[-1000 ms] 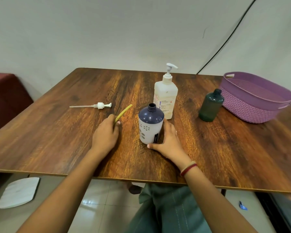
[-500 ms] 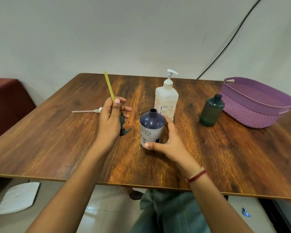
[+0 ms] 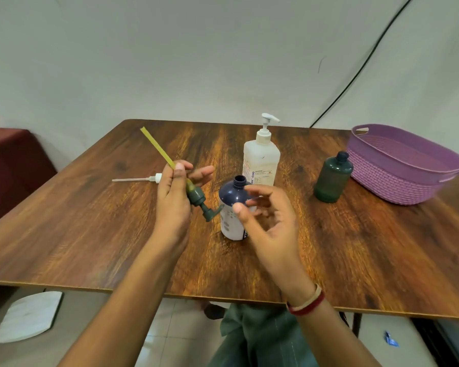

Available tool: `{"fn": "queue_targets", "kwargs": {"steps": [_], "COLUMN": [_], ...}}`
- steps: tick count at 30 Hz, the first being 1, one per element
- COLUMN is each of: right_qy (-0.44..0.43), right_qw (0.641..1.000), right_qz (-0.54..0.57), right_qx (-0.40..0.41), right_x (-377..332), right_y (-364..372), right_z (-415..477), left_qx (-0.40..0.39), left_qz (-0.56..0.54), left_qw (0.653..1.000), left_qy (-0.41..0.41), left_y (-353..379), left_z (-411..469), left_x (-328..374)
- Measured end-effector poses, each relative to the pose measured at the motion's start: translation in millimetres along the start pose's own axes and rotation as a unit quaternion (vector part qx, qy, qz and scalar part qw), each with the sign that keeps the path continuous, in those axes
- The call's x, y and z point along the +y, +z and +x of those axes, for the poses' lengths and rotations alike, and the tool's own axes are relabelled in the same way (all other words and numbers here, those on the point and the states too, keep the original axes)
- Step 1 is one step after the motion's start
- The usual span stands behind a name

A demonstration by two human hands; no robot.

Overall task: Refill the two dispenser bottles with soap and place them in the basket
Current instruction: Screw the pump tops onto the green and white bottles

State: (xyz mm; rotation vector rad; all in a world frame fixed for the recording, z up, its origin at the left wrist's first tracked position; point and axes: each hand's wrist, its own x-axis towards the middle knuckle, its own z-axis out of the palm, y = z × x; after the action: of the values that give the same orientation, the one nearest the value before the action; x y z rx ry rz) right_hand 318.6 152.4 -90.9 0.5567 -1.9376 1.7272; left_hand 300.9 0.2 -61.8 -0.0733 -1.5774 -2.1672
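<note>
Now, head view: the left hand pinches the green pump by its yellow tube, tube-end up and nozzle down, beside the open-necked navy bottle standing mid-table. The right hand hovers before that bottle, fingers loosely spread, gripping nothing. The green bottle waits pumpless near the purple basket. This looks like pump-handling. Next, flip it tube-down over a neck. The white soap bottle reads "CHG"; the rest is illegible.

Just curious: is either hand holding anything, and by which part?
The left hand grips the green pump by its yellow tube. The right hand holds nothing.
</note>
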Motion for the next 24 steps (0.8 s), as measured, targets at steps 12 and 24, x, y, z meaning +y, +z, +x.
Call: {"fn": "queue_targets", "kwargs": {"steps": [12, 24], "right_qy": [0.106, 0.264], "right_qw": [0.992, 0.919], "right_qz": [0.068, 0.284], "right_qx": [0.017, -0.068], "right_x": [-0.6, -6.4], "right_y": [3.6, 0.2], "right_z": [-26.3, -24.6], "left_qx": [0.043, -0.066], "left_qz": [-0.065, -0.137], "left_qw": [0.997, 0.987], "left_qy": [0.029, 0.059], "left_y": [0.6, 59.6], "left_z": [-9.3, -34.4], "left_x": [5.0, 3.6]}}
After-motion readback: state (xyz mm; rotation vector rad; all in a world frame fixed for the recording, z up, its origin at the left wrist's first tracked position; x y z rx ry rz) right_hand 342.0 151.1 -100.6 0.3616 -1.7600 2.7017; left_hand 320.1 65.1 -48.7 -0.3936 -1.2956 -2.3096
